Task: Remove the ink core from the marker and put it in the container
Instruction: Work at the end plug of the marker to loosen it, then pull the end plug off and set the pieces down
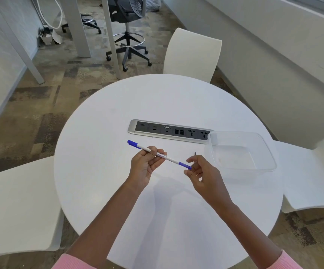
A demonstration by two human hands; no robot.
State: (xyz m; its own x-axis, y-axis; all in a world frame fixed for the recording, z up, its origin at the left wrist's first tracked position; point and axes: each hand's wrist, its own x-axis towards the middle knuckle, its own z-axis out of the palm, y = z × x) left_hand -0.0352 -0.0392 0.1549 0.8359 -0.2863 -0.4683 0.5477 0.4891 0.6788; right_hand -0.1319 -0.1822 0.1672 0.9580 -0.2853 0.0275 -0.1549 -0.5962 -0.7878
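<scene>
A person sits at a round white table (103,121), seen from a camera on their head looking down. Both bare forearms reach in from the 6 o'clock edge, with pink cuffs (73,263) just showing at the bottom.

The left hand (144,165) is at the centre of the table, palm turned up. Its thumb and fingers are curled lightly around the middle of a marker (158,153), gripping the white barrel. The marker is held above the table, nearly level, running from 10 o'clock to 4 o'clock. It has a blue cap at the far left end and a blue section at the near right end.

The right hand (202,172) is just to the 3 o'clock side of the left hand. Its fingers are loosely curled and partly open. The thumb and forefinger are at the marker's blue right end, touching or almost touching it; a firm grip cannot be told.

A clear, empty plastic container (270,152) sits on the table at 3 o'clock, near the right hand. A small dark object (195,153), too small to identify, lies on the table between the marker and the container.

A silver and black socket strip (169,131) is set into the table at 12 o'clock from the hands; the container's far corner overlaps its right end.

White chairs (192,55) stand around the table at 12, 3 and 8 o'clock. A black office chair (128,20) stands farther off at 11 o'clock on patterned carpet.
</scene>
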